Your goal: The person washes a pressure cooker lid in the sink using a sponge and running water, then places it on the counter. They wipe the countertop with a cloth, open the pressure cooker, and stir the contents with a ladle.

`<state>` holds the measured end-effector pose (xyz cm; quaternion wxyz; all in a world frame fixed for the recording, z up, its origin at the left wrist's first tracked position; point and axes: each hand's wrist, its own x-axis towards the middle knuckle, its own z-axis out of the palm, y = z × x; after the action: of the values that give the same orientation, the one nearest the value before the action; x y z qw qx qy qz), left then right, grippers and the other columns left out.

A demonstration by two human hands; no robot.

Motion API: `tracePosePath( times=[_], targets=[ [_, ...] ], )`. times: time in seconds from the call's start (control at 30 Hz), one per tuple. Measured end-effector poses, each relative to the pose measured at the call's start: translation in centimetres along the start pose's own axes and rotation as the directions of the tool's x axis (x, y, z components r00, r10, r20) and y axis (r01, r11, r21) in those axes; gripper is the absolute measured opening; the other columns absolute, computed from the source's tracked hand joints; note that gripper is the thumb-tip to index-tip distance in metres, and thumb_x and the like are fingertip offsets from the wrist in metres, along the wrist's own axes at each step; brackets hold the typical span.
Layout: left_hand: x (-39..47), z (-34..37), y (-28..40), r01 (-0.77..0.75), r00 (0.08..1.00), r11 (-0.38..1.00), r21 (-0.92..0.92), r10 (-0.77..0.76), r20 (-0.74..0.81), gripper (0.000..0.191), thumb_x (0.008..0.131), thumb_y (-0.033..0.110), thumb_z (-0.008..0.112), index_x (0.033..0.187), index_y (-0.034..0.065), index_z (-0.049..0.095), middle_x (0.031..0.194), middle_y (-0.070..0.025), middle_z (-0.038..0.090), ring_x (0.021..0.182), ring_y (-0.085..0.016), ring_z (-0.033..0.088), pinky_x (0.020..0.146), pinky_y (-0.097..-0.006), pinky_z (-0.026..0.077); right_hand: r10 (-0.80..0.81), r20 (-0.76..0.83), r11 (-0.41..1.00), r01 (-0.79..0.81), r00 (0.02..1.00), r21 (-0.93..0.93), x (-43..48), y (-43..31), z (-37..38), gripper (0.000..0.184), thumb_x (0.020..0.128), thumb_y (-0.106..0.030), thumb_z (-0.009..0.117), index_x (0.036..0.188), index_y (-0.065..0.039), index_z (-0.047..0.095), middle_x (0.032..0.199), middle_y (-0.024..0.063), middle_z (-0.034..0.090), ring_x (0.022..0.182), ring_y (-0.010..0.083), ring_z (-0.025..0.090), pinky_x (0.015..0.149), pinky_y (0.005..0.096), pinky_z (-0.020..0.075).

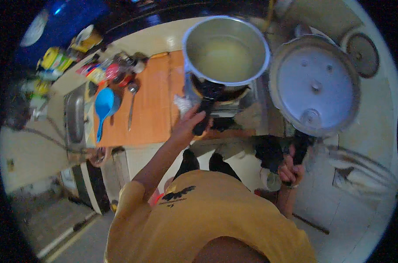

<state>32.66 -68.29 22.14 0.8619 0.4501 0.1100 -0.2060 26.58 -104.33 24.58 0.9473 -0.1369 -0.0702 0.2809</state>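
Note:
A metal pressure cooker pot [199,75] with pale yellowish liquid [227,56] inside sits over the stove. My left hand [191,119] grips its black handle [204,115], with a white cloth [183,102] beside the fingers. Off to the right, my right hand [290,171] holds the pressure cooker lid [320,70] by its black handle [300,144]. The lid is tilted up beside the pot, apart from it, its inner face with a central knob turned towards me. Some of the right hand's fingers are blurred.
A blue ladle-like scoop [106,102] and a metal spoon [132,95] lie on the orange counter [149,115]. Several packets and jars [113,70] crowd its back left, near a steel sink [75,115]. The gas stove [227,111] is under the pot.

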Motion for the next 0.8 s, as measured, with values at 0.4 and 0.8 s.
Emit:
tracePosePath(
  times=[0.4,0.8],
  targets=[
    [-5.3,-11.3,-3.2,-0.274,0.905,0.878,0.392,0.374,-0.204,0.026,0.089,0.021,0.051,0.11,0.0063,0.051,0.083,-0.0009,0.054,0.072,-0.01,0.051,0.065,-0.0233,0.044,0.451,-0.199,0.85,-0.487,0.87,-0.201,8.3,10.7,9.5,0.05,0.078,-0.019,0.063,0.12,-0.007,0.037,0.066,0.0034,0.045,0.04,0.0125,0.038,0.038,0.0275,0.0322],
    [-7.3,-38.0,0.4,0.558,0.654,0.028,0.83,0.6,-0.46,0.046,0.079,0.03,0.055,0.117,0.0098,0.041,0.097,-0.0159,0.058,0.078,-0.033,0.062,0.063,-0.0433,0.05,0.611,-0.319,0.711,-0.68,0.724,-0.182,16.3,29.7,2.5,0.018,0.08,-0.013,0.051,0.092,0.0,0.045,0.061,0.001,0.04,0.04,0.0049,0.032,0.037,0.0211,0.0275]
  ],
)
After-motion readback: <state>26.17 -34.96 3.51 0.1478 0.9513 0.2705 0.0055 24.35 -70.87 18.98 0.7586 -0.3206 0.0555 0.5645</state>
